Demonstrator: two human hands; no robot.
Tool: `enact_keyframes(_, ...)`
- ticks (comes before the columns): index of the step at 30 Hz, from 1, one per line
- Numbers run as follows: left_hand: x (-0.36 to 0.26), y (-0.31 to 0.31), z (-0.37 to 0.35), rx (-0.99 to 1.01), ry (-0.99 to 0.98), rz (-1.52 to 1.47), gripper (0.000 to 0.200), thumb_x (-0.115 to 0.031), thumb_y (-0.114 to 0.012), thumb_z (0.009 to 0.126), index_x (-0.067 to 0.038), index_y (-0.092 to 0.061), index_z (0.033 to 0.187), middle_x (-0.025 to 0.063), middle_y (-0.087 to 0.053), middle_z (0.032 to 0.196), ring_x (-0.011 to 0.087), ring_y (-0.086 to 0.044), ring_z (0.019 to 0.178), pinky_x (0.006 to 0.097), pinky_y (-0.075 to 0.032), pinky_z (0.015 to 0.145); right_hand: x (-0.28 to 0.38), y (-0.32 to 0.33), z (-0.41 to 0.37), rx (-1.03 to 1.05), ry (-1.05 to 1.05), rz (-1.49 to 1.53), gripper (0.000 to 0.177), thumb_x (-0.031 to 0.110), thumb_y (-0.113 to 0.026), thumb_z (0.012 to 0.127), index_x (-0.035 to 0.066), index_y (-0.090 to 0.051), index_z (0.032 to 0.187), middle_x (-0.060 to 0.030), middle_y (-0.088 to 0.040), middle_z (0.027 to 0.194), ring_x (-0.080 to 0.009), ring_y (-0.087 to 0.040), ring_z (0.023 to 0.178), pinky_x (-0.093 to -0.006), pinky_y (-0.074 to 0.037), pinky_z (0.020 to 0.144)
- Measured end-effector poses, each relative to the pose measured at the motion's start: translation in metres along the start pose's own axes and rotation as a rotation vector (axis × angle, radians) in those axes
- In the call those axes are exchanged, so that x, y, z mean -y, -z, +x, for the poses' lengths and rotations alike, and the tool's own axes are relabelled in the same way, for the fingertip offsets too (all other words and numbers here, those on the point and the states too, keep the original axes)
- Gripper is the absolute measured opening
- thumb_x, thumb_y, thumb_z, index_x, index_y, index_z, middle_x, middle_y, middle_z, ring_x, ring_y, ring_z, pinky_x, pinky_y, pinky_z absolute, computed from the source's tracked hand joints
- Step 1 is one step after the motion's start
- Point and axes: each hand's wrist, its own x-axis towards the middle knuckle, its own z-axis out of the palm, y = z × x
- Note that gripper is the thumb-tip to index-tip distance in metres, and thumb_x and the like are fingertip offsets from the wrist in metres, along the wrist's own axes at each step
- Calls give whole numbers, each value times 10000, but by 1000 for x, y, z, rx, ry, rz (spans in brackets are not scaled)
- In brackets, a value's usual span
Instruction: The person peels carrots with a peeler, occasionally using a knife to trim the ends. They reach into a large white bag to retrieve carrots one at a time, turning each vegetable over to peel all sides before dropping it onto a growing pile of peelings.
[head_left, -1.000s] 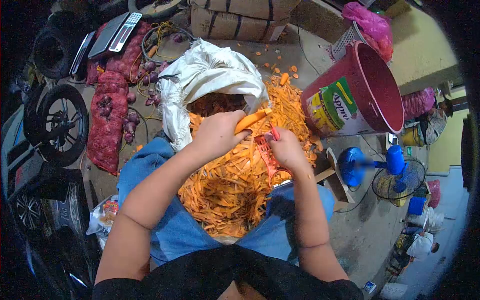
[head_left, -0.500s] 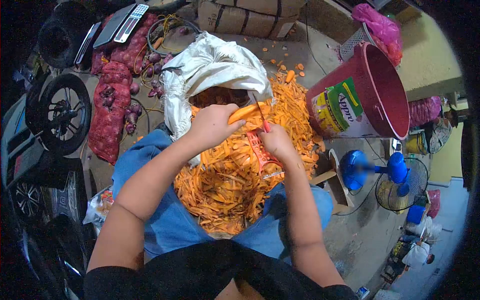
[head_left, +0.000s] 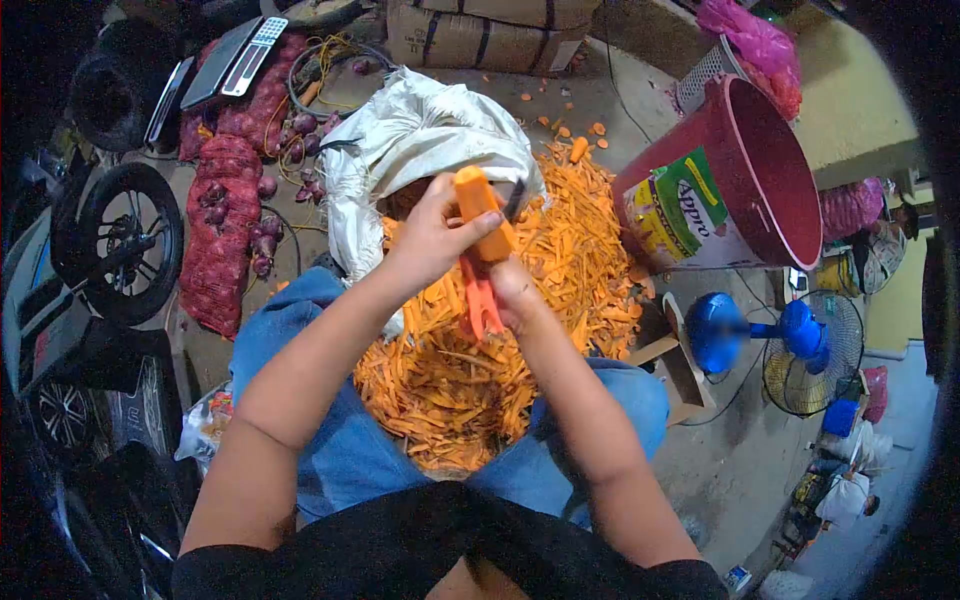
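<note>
My left hand point(head_left: 437, 235) is closed round a peeled carrot point(head_left: 487, 222), tilted with its blunt, cut-looking end up. My right hand point(head_left: 515, 290) is closed just under the carrot's lower end. It grips an orange-red plastic tool point(head_left: 480, 302) with a forked end pointing down. A dark knife blade point(head_left: 515, 200) sticks up behind the carrot on the right; its handle is hidden. Both hands are over a large heap of carrot peelings point(head_left: 440, 380) between my knees. A white woven sack point(head_left: 430, 125) lies with its mouth open just beyond the hands.
A dark red bucket point(head_left: 690, 190) leans at the right, near a blue fan point(head_left: 765, 335) and an opened cardboard box point(head_left: 685, 375). Net sacks of red onions point(head_left: 212, 260) and a scale point(head_left: 235, 65) are at the left, beside a motorbike wheel point(head_left: 130, 240). Carrot pieces point(head_left: 580, 150) dot the floor behind.
The carrot has swung from lying sideways to a steeper tilt, its end now facing up. My right hand has come inward beneath it, and the blade no longer crosses the carrot's tip.
</note>
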Motion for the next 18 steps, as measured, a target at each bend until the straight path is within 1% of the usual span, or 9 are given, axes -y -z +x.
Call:
enact_keyframes(1, -2, 4, 0, -1, 2, 3, 216, -170, -528, 744, -41, -489, 912, 27, -487, 900, 110, -460, 857, 240, -368, 753, 6, -1, 3, -1, 29, 66, 170, 186, -446, 782, 73, -473, 906, 2, -483, 724, -101, -463, 617, -253, -405, 517)
enact_keyframes(2, -5, 11, 1, 47, -10, 41, 220, -148, -538, 731, -32, -497, 914, 29, -492, 901, 111, -468, 852, 236, -381, 741, 11, -4, 6, -160, 104, 152, 166, 128, -396, 799, 57, -463, 933, -13, -501, 770, -103, -480, 639, -232, -405, 569)
enact_keyframes(5, -8, 21, 4, 135, -20, 105, 260, -107, -571, 698, -17, -512, 935, 36, -515, 888, 108, -499, 809, 220, -416, 687, 21, 28, 23, -176, 293, 5, 157, 83, -390, 794, 37, -476, 917, -29, -519, 809, -106, -500, 659, -223, -407, 563)
enact_keyframes(7, -23, 21, 1, 200, 211, -42, 296, -80, -579, 685, -14, -501, 962, 46, -525, 882, 108, -515, 776, 209, -425, 661, 34, 29, 15, -256, 309, -18, 131, 46, -399, 778, 22, -488, 872, -44, -531, 813, -110, -515, 652, -223, -409, 526)
enact_keyframes(9, -21, 24, 3, 208, 212, -14, 320, -90, -590, 673, -10, -497, 970, 44, -539, 849, 105, -523, 745, 213, -422, 662, 44, 23, 3, -275, 358, -171, 106, 27, -398, 770, 25, -487, 828, -39, -530, 749, -103, -498, 587, -227, -402, 476)
enact_keyframes(11, -20, 31, 6, 372, 163, 363, 338, -103, -597, 665, -13, -495, 974, 33, -551, 826, 99, -527, 722, 218, -426, 649, 46, 27, 3, -297, 402, -204, 96, 7, -404, 754, 28, -486, 798, -33, -522, 705, -93, -472, 544, -231, -389, 452)
enact_keyframes(15, -24, 35, 5, 537, 246, 411, 372, -216, -607, 660, -19, -509, 959, 23, -567, 760, 78, -527, 658, 187, -418, 575, 54, 29, -3, -297, 460, -275, 78, 91, -439, 781, 31, -480, 808, -15, -512, 678, -80, -464, 542, -212, -384, 478)
enact_keyframes(17, -29, 35, 4, 608, 461, 63, 349, -220, -593, 673, -8, -510, 937, 41, -565, 753, 90, -541, 632, 204, -424, 530, 55, 29, -5, -291, 433, -291, 111, 133, -454, 789, 25, -474, 812, -8, -510, 675, -81, -483, 572, -202, -393, 516)
enact_keyframes(18, -27, 32, 3, 613, 460, 3, 343, -233, -585, 682, 3, -503, 916, 60, -559, 731, 95, -548, 625, 216, -429, 503, 55, 26, -6, -271, 542, -466, 131, 149, -442, 799, 25, -482, 814, -14, -514, 651, -79, -479, 540, -220, -387, 472)
